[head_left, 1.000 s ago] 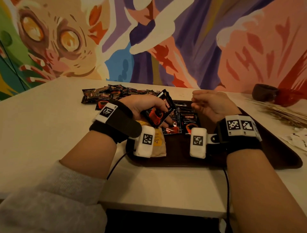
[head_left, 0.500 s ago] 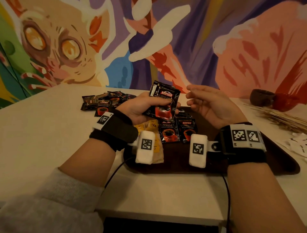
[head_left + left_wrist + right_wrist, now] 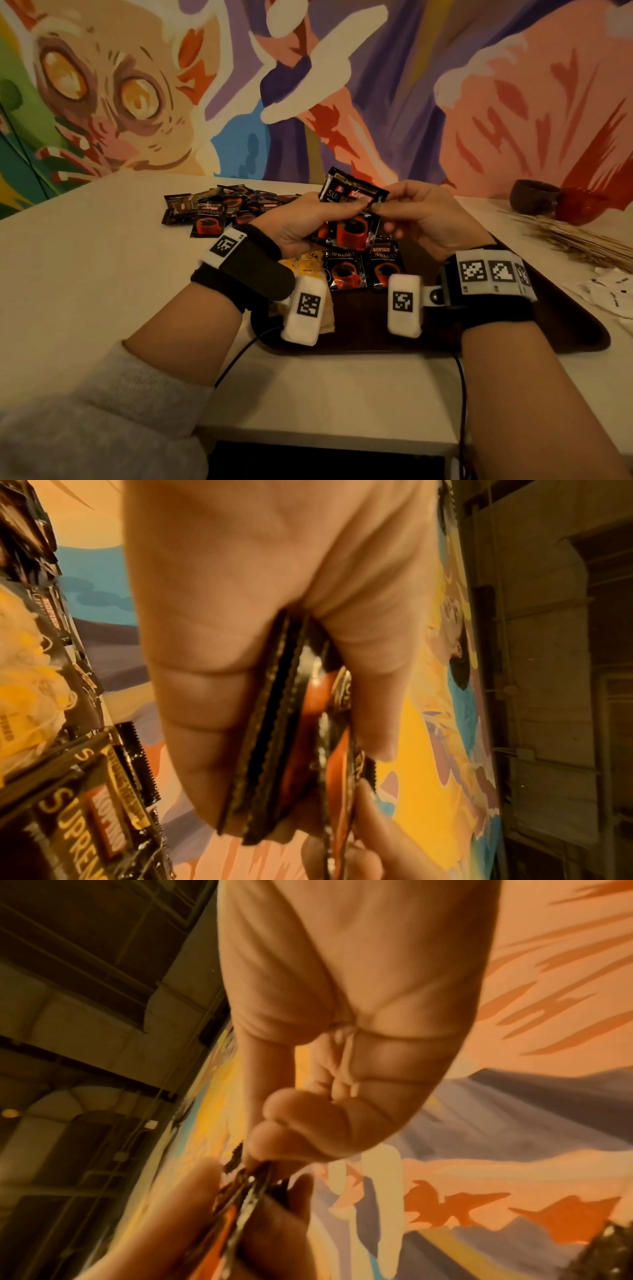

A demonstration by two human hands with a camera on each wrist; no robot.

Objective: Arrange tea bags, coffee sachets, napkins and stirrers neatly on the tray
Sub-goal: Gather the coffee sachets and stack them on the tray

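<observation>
Both hands clamp a small stack of coffee sachets above the tray, left hand gripping, right hand pinching its edge; two sachets and yellow tea bags lie placed; sachet pile at ten o'clock, stirrers and napkins at three o'clock remain.

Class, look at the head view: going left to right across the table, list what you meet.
Loose pile of coffee sachets → left hand → held coffee sachets → right hand → dark bowl → bundle of stirrers
</observation>
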